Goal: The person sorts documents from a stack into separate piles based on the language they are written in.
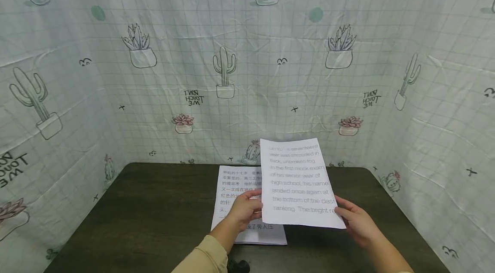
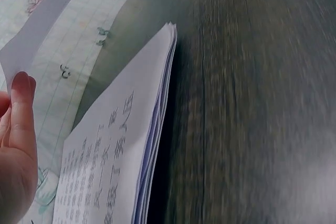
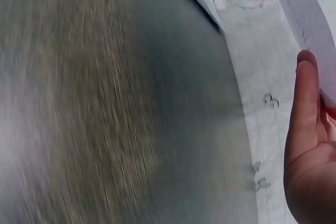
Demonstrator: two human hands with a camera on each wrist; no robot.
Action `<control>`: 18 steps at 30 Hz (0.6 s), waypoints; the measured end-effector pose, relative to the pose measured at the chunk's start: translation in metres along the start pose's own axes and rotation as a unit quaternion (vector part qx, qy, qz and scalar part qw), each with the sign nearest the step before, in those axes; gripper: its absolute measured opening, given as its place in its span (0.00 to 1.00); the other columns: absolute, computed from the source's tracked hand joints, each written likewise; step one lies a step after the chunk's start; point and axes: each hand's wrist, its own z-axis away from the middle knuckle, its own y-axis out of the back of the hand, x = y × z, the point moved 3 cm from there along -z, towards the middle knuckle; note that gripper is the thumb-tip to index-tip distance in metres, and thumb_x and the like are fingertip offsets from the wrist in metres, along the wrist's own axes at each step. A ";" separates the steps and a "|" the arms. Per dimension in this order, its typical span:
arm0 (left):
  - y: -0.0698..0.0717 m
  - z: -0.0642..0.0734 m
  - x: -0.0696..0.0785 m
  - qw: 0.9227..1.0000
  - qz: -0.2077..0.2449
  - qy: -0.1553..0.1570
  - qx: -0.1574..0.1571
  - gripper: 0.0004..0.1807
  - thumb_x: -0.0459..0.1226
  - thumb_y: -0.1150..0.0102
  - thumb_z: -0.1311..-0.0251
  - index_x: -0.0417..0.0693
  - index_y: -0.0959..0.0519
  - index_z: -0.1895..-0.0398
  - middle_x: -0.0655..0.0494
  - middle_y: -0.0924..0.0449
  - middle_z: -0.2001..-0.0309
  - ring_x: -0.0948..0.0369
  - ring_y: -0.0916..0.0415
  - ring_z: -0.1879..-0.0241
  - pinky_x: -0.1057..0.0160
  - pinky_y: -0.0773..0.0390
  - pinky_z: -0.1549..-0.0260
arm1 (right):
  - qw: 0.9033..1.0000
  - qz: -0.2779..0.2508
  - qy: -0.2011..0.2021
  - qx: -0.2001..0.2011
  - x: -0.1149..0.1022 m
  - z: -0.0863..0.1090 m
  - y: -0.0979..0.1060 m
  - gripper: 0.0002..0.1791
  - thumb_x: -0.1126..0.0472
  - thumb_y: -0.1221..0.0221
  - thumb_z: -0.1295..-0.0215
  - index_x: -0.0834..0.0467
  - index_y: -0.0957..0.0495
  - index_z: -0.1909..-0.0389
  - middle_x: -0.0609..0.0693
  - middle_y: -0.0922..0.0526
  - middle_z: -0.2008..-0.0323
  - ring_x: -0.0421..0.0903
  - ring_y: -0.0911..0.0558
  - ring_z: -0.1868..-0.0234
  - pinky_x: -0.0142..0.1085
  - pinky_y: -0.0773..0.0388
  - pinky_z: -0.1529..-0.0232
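Observation:
A white sheet of paper printed with large English text is held up in front of me, tilted toward me. My left hand pinches its left edge, and my right hand pinches it near the lower right corner. In the left wrist view the left thumb presses on the sheet's edge; the right thumb does so in the right wrist view. Beneath and left of the sheet lies a stack of papers with Chinese text, partly covered by the sheet and left hand. Several layers show along the stack's edge.
The stack rests on a dark wood-grained table. Behind and at both sides hangs a pale curtain with cactus drawings and a grid pattern. A small black object sits at the bottom edge beside the left sleeve.

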 end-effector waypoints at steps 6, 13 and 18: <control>-0.019 -0.002 0.000 1.000 0.001 -0.003 -0.009 0.30 0.23 0.47 0.49 0.34 0.29 0.37 0.40 0.16 0.51 0.57 0.15 0.60 0.59 0.14 0.62 | 1.000 0.010 -0.008 0.004 0.003 0.005 0.021 0.36 0.62 0.53 0.25 0.69 0.59 0.25 0.32 0.16 0.60 0.36 0.16 0.59 0.36 0.18 0.58; -0.040 -0.004 0.002 1.000 -0.001 -0.009 -0.016 0.30 0.22 0.47 0.50 0.34 0.28 0.38 0.43 0.15 0.55 0.56 0.14 0.61 0.56 0.14 0.61 | 1.000 -0.002 -0.009 -0.014 0.007 0.009 0.042 0.38 0.62 0.53 0.25 0.70 0.61 0.25 0.31 0.16 0.60 0.34 0.16 0.57 0.35 0.17 0.56; -0.052 -0.003 -0.001 1.000 -0.002 -0.005 -0.005 0.29 0.23 0.46 0.49 0.37 0.26 0.39 0.46 0.15 0.57 0.60 0.15 0.65 0.58 0.14 0.63 | 0.999 -0.024 -0.004 -0.027 0.011 0.013 0.056 0.29 0.62 0.51 0.25 0.55 0.44 0.25 0.32 0.15 0.60 0.35 0.16 0.58 0.34 0.17 0.57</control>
